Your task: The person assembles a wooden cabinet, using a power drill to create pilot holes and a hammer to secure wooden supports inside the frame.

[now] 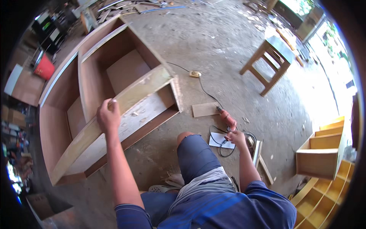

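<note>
A wooden cabinet with open compartments lies at the left, with a pale board along its near side. My left hand grips the upper edge of that board. My right hand is closed on the lower part of a red corded drill, which points away from me. Below the drill lie a white sheet and loops of black cable. A loose wooden panel lies on the floor just beyond the drill's tip, and a power socket strip sits farther back on the cord.
A wooden stool stands at the upper right, light shelf units at the lower right. Narrow wood strips lie beside my right arm. A red bucket is behind the cabinet at the left; scrap boards lie at the back.
</note>
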The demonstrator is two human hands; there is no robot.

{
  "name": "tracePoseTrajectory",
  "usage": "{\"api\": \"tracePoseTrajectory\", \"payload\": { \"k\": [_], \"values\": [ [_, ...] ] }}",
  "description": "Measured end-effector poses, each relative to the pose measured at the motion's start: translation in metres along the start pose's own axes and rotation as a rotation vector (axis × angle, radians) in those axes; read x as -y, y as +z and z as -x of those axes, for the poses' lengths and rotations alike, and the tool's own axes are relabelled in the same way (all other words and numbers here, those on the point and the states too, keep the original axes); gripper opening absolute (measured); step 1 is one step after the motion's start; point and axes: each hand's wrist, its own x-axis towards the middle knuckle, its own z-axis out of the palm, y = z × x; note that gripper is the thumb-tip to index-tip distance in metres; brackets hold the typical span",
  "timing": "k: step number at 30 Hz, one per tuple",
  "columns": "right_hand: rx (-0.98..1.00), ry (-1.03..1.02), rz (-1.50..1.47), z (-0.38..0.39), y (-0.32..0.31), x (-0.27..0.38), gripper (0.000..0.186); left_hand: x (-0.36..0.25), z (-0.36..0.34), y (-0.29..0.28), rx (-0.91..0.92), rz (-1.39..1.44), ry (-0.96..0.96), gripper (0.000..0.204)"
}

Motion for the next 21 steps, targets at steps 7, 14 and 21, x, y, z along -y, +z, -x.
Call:
{"api": "tracePoseTrajectory", "payload": {
  "k": [7,14,21],
  "values": [
    [-0.292,0.012,0.380,-0.007,-0.017,-0.074,0.062,0.005,0.029,0.013,0.002,0.020,0.019,0.027],
    [-0.223,0.090,0.124,-0.107,0.019,-0.110,0.041,-0.007,0.023,0.024,-0.033,-0.032,0.071,0.028],
    [0.088,0.250,-0.798,-0.100,0.014,-0.056,0.015,0.009,0.027,0.023,-0.070,-0.026,0.065,0.026]
  ]
}}
